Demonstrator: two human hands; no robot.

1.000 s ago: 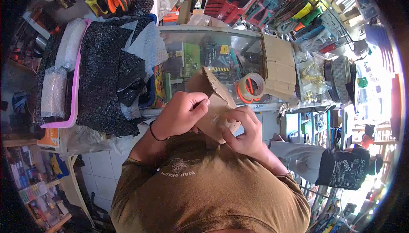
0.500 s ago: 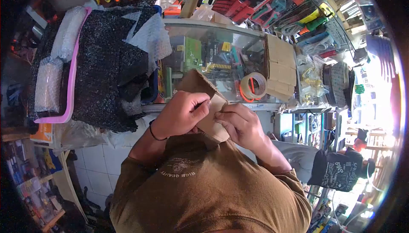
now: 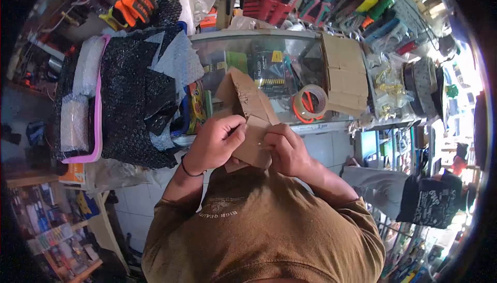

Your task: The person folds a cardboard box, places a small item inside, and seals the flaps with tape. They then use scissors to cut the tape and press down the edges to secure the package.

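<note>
A folded piece of brown cardboard (image 3: 256, 137) is held close in front of the chest, its open flaps pointing toward the glass counter. My left hand (image 3: 220, 140) pinches its left side, thumb against the curled fingers. On the right side my right hand (image 3: 284, 148) grips the edge with bent fingers. Beyond the cardboard, a roll of clear tape (image 3: 311, 101) rests on the glass counter (image 3: 217, 34) with an orange ring-shaped item beside it.
Black bubble wrap (image 3: 129, 91) fills a bin at the left, beside a pink-rimmed tray (image 3: 98, 122). Flat cardboard (image 3: 346, 73) lies on the counter's right part. A person in dark clothing (image 3: 429, 200) is at the far right. Packaged tools hang beyond the counter.
The view has shifted, so the counter and bin appear slightly lower and to the right. The cardboard's flaps have turned, and a smaller flap now shows between my hands.
</note>
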